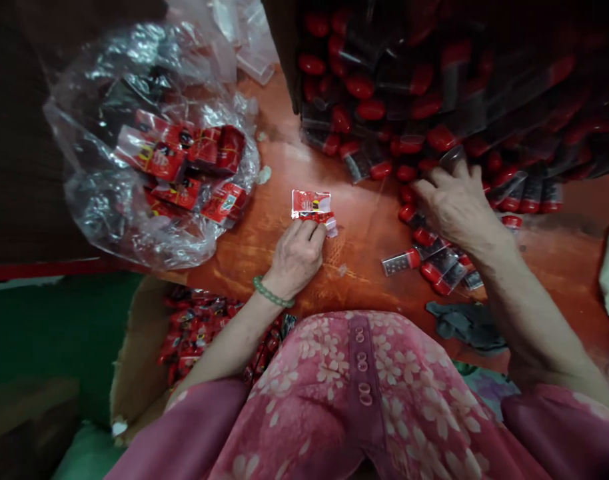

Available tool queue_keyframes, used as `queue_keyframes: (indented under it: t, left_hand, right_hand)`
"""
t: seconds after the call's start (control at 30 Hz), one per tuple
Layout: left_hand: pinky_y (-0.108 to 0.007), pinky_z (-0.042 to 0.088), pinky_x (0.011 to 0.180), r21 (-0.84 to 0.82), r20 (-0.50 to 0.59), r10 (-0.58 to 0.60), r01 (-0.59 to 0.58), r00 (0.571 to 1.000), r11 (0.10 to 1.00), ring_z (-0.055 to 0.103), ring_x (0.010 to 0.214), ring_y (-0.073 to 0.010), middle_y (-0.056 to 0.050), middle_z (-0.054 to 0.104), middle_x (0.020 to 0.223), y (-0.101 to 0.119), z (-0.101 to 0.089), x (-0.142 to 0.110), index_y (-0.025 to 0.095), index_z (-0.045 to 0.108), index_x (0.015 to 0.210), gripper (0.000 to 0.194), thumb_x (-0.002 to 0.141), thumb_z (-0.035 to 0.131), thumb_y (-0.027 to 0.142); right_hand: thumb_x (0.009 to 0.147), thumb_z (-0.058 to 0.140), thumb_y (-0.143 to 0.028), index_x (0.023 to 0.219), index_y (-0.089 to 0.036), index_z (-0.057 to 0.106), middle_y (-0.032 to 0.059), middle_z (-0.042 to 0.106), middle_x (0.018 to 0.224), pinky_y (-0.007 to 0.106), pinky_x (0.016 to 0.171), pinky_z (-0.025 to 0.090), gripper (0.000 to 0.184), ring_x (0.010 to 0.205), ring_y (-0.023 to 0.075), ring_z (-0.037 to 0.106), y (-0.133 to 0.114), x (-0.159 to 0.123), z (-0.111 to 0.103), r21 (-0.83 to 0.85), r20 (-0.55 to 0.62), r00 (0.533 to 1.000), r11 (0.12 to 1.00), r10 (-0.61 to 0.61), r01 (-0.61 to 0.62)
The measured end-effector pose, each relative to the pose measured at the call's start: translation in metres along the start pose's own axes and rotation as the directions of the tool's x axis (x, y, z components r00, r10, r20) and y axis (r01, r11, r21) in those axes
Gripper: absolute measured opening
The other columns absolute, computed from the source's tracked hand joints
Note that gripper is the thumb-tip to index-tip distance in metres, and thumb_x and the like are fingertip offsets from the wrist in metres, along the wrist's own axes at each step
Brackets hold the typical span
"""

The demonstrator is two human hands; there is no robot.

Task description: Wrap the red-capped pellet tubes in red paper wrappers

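My left hand is closed on a small red printed packet, pressed against the orange tabletop. Under its fingers a second red edge and a bit of clear plastic show. Over on the right, my right hand reaches into a heap of clear tubes with red caps, its fingers apart and bent down among them. A clear tube end touches its fingertips; whether they grip it is hard to see. Several loose tubes lie on the table below that hand, dark or beaded inside.
At left an open clear plastic bag holds red printed packets. Below the table edge stands a cardboard box with more red packets. A dark box wall borders the tube heap. A grey cloth lies near my body.
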State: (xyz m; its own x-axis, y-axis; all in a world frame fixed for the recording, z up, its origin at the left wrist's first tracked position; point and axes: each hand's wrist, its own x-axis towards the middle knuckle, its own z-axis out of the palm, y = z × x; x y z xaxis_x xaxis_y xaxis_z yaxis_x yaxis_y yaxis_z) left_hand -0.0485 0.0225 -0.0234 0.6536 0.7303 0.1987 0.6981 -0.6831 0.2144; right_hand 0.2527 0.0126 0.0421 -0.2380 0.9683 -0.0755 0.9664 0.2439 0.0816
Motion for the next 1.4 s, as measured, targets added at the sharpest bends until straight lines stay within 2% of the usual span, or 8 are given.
queue_keyframes:
  t: [0.17,0.3,0.43,0.5,0.57,0.8,1.2,1.4]
  left_hand:
    - [-0.031,0.049,0.07,-0.097,-0.139,-0.077,0.064,0.987,0.993,0.062,0.077,-0.0192,-0.009,0.069,0.079,0.002,0.008,0.005,0.016,0.07,0.079,0.029,0.1,0.051,0.024]
    - [-0.027,0.047,0.065,-0.365,-0.204,-0.211,0.126,0.956,0.922,0.062,0.068,-0.0144,-0.003,0.068,0.072,-0.001,0.005,0.006,0.017,0.069,0.074,0.025,0.094,0.064,0.031]
    - [-0.024,0.048,0.064,-0.601,-0.203,-0.327,0.146,0.923,0.786,0.064,0.066,-0.0114,0.0,0.073,0.072,0.001,-0.008,0.005,0.018,0.073,0.074,0.016,0.085,0.076,0.028]
    - [-0.023,0.049,0.065,-0.667,-0.209,-0.334,0.116,0.919,0.736,0.065,0.066,-0.0106,0.0,0.074,0.073,0.004,-0.016,0.003,0.018,0.074,0.074,0.015,0.084,0.079,0.028]
    - [-0.023,0.05,0.065,-0.7,-0.218,-0.318,0.08,0.923,0.71,0.066,0.066,-0.0104,0.0,0.075,0.073,0.008,-0.024,0.001,0.018,0.074,0.075,0.016,0.083,0.08,0.03]
    - [-0.022,0.052,0.066,-0.746,-0.253,-0.255,-0.021,0.933,0.666,0.068,0.069,-0.01,-0.001,0.076,0.076,0.017,-0.037,-0.007,0.018,0.074,0.079,0.017,0.085,0.079,0.033]
    - [-0.022,0.053,0.066,-0.722,-0.214,-0.128,-0.069,0.968,0.689,0.068,0.07,-0.0106,-0.002,0.074,0.076,0.019,-0.037,-0.015,0.016,0.074,0.083,0.012,0.087,0.076,0.027]
    - [-0.021,0.054,0.066,-0.735,-0.25,-0.132,-0.099,0.959,0.671,0.068,0.069,-0.0102,-0.002,0.074,0.075,0.017,-0.034,-0.015,0.016,0.071,0.079,0.015,0.083,0.081,0.026]
  right_hand:
    - [0.102,0.053,-0.029,0.119,-0.01,0.068,0.0238,0.068,0.121,0.06,0.096,0.038,0.03,0.123,0.0388,0.054,0.005,0.003,0.012,0.121,-0.031,0.998,0.992,0.052,-0.048]
    - [0.104,0.049,-0.035,0.122,-0.013,0.065,0.0217,0.07,0.118,0.055,0.097,0.043,0.032,0.113,0.0335,0.062,-0.004,-0.002,0.002,0.299,-0.041,0.993,0.95,0.113,-0.096]
    - [0.107,0.043,-0.038,0.13,-0.024,0.058,0.0091,0.071,0.101,0.038,0.078,0.054,0.031,0.084,0.0209,0.069,-0.026,-0.016,-0.011,0.721,-0.098,0.99,0.693,0.104,-0.002]
    - [0.107,0.044,-0.039,0.13,-0.027,0.06,0.0058,0.071,0.101,0.035,0.079,0.056,0.03,0.084,0.0186,0.07,-0.04,-0.022,-0.015,0.851,-0.086,0.993,0.524,0.08,0.031]
    - [0.105,0.048,-0.042,0.127,-0.028,0.063,0.0051,0.072,0.105,0.035,0.081,0.057,0.03,0.088,0.0191,0.07,-0.052,-0.024,-0.018,0.89,-0.082,0.996,0.453,0.044,0.054]
    - [0.104,0.047,-0.04,0.123,-0.028,0.068,0.0055,0.075,0.106,0.039,0.088,0.058,0.03,0.094,0.0223,0.071,-0.07,-0.024,-0.025,0.866,-0.099,0.975,0.465,-0.201,0.184]
    - [0.103,0.049,-0.048,0.127,-0.026,0.072,0.0082,0.074,0.101,0.035,0.079,0.053,0.04,0.087,0.0223,0.069,-0.061,-0.024,-0.021,0.766,0.078,0.939,0.624,-0.335,0.159]
    - [0.1,0.058,-0.043,0.122,-0.025,0.075,0.006,0.077,0.101,0.032,0.078,0.053,0.034,0.085,0.02,0.07,-0.05,-0.028,-0.035,0.879,0.053,0.955,0.468,-0.293,0.095]
